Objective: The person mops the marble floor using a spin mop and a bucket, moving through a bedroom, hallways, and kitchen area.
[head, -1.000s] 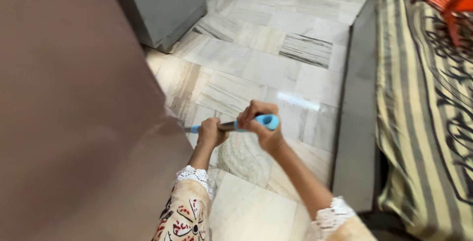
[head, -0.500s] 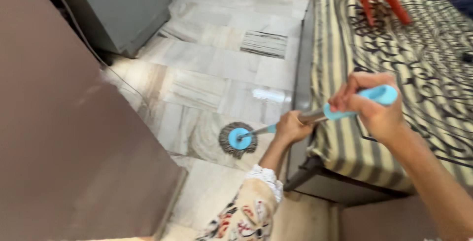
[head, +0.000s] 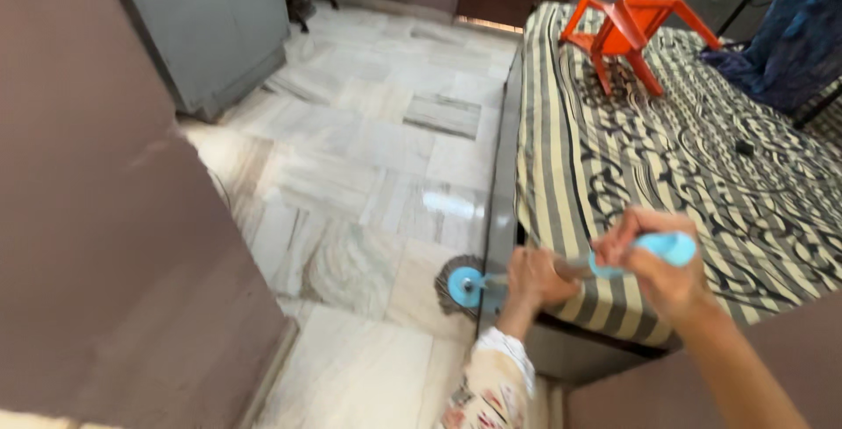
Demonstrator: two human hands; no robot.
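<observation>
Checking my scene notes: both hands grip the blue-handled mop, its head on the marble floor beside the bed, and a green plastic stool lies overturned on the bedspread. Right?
One detail is off: the overturned stool on the bedspread is orange, not green, as the head view shows. The rest holds: left hand and right hand grip the blue-handled mop, its head on the marble floor beside the bed.

1. Left arm [head: 491, 376]: cream sleeve with red and dark floral print; white lace cuff at the wrist, toward twelve o'clock.
2. Right arm [head: 745, 368]: bare along its visible length; no sleeve in view.
</observation>
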